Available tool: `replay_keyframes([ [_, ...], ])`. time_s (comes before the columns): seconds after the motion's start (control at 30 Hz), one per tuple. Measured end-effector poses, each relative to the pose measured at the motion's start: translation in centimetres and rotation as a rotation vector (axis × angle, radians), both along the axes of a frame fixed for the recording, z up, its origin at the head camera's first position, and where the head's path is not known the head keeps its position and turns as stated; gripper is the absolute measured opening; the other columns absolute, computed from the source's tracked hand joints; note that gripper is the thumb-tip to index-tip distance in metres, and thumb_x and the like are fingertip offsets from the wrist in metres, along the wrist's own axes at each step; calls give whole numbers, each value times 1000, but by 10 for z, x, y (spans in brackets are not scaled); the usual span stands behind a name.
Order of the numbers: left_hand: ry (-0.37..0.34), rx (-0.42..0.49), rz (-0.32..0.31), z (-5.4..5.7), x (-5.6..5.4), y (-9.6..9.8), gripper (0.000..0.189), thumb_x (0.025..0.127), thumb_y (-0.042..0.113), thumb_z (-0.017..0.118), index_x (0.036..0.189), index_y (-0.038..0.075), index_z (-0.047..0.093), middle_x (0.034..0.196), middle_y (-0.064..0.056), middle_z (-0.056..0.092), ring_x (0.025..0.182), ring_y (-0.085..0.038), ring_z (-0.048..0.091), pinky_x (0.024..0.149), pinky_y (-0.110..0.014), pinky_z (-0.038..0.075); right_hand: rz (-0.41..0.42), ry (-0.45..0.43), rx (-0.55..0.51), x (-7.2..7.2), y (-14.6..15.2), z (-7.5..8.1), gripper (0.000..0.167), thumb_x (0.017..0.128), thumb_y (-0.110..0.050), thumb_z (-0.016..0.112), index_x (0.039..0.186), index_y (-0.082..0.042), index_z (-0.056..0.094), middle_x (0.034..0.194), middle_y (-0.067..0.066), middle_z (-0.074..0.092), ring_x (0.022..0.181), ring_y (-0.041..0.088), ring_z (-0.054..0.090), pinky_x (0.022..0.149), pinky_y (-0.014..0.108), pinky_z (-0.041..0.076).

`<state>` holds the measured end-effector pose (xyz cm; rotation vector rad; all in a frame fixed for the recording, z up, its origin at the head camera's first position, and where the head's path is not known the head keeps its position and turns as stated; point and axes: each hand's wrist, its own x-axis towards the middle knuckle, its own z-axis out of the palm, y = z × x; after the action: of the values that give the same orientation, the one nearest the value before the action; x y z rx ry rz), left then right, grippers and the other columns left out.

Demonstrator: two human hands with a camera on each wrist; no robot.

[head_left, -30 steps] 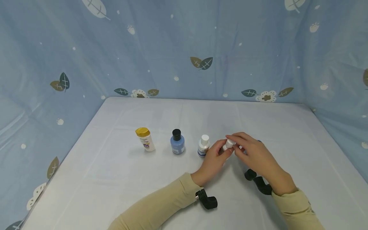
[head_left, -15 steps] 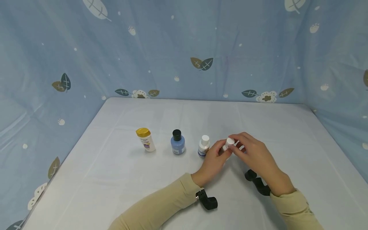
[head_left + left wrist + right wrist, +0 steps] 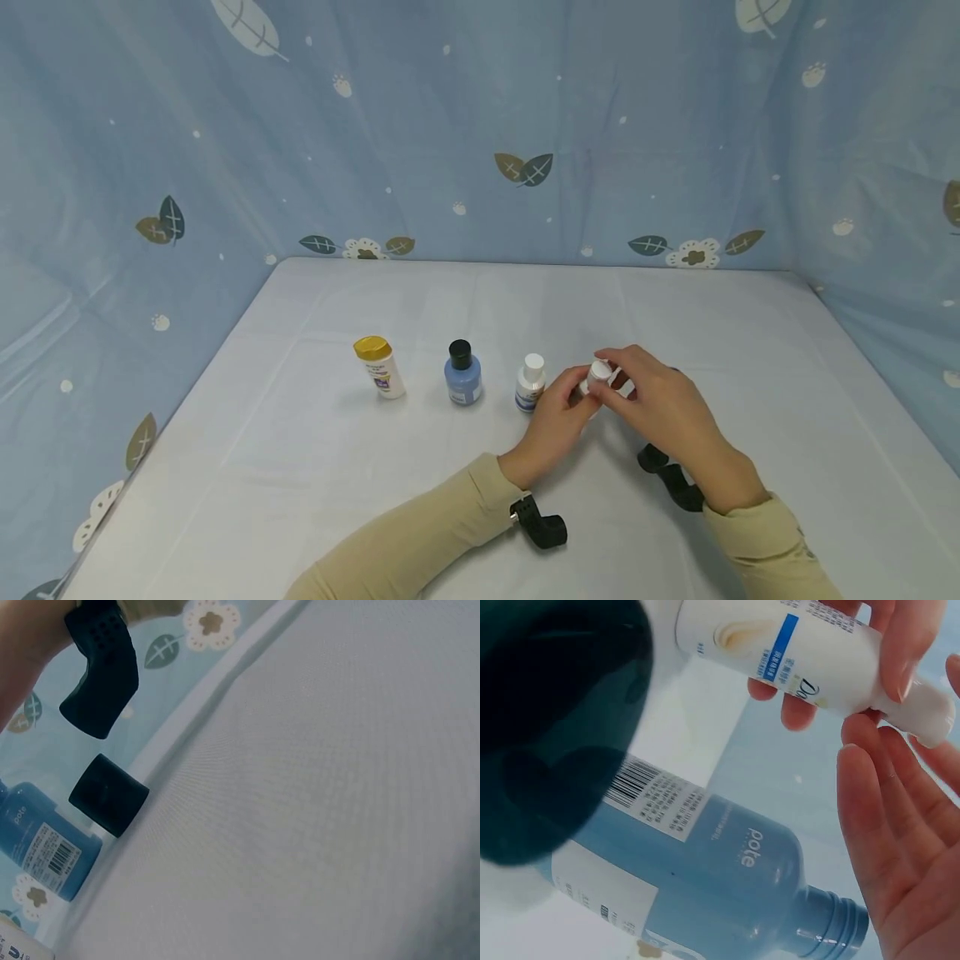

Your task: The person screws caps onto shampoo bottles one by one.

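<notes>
My left hand (image 3: 551,425) holds a small white Dove bottle (image 3: 780,649) around its body, with the thumb near the shoulder. Its white cap (image 3: 599,372) sits on the neck, and my right hand (image 3: 663,404) has thumb and fingers around it. Beside my right hand stands a blue bottle (image 3: 735,862) with a bare threaded neck; in the head view that hand mostly hides it. A black cap (image 3: 652,457) lies on the white cloth near the right wrist, and it also shows in the left wrist view.
To the left of my hands stand a white bottle with a white cap (image 3: 531,385), a blue bottle with a black cap (image 3: 462,377) and a white bottle with a gold cap (image 3: 379,368). Blue patterned curtain (image 3: 480,125) surrounds the white table (image 3: 322,483).
My right fingers have shifted around the white cap, and the thumb has moved to its near side. The left hand keeps its hold on the Dove bottle in about the same place.
</notes>
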<state>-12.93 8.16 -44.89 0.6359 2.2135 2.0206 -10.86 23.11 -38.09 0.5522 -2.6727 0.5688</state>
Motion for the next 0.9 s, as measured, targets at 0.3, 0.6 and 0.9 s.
replay_keyframes([
  [0.3, 22, 59, -21, 25, 10, -4, 25, 89, 14, 54, 114, 11, 56, 97, 0, 55, 78, -6, 47, 68, -20, 42, 130, 77, 57, 0, 6, 4, 41, 79, -9, 60, 119, -14, 56, 111, -1, 53, 59, 5, 46, 51, 22, 39],
  [0.6, 35, 42, -19, 31, 13, -6, 23, 89, 13, 54, 113, 11, 57, 87, -2, 51, 70, -5, 43, 61, -16, 38, 142, 106, 38, -1, 6, 3, 35, 79, -7, 57, 114, -11, 61, 108, 0, 56, 58, 6, 46, 52, 22, 40],
  [0.9, 24, 66, -35, 31, 13, -7, 26, 90, 9, 52, 115, 10, 55, 100, 1, 55, 81, -8, 48, 71, -21, 44, 139, 91, 37, -2, 6, 4, 34, 79, -11, 64, 113, -11, 60, 105, 0, 56, 65, 10, 52, 55, 25, 44],
])
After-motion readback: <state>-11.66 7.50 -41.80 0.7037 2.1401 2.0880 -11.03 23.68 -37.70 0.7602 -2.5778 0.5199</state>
